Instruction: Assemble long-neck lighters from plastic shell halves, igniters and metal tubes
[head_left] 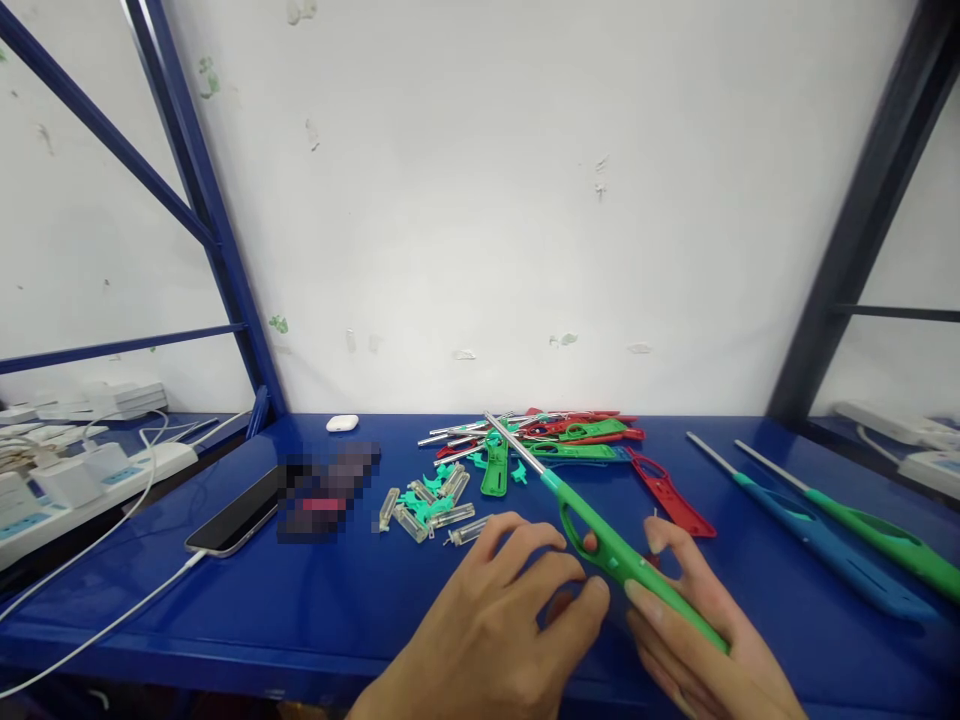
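Head view, held lighter (622, 553), tanks (411, 523) (contents indistinct)

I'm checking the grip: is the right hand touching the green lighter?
Touching: the head view shows the right hand with a digit laid over the green lighter.

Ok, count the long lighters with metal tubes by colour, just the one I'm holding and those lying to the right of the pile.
Green: 2, the held lighter in your right hand and the far-right lighter
Blue: 1, the blue lighter
Total: 3
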